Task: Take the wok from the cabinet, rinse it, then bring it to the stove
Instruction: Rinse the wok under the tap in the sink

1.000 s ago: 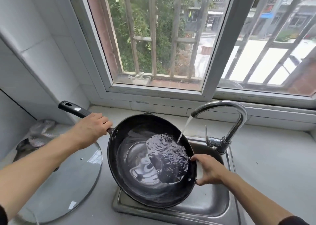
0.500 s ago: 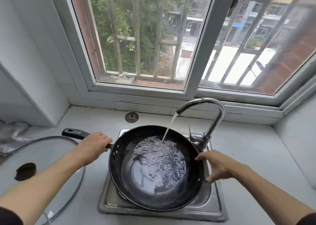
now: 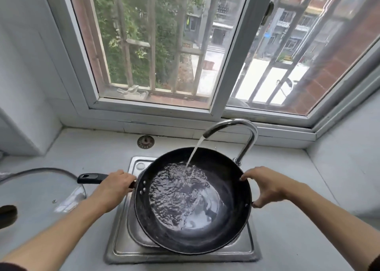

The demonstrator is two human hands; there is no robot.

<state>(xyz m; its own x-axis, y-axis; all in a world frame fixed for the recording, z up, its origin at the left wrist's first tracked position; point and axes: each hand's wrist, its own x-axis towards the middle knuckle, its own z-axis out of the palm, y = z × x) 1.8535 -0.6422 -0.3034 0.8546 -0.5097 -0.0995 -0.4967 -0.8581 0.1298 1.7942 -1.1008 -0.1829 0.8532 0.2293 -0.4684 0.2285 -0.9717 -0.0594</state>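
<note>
A black wok with a long black handle is held level over the steel sink. Water runs from the curved chrome faucet into it and pools, rippling, in the bottom. My left hand grips the handle close to the bowl. My right hand holds the wok's right rim, forefinger on top of the edge and thumb below it.
A glass lid with a dark knob lies on the grey counter at the left. A round drain cap sits behind the sink. The window sill and frame run close behind the faucet. Bare counter lies to the right.
The wok went from tilted, with water sloshing to one side, to level under the stream. More water has pooled in it. Both hands kept their holds.
</note>
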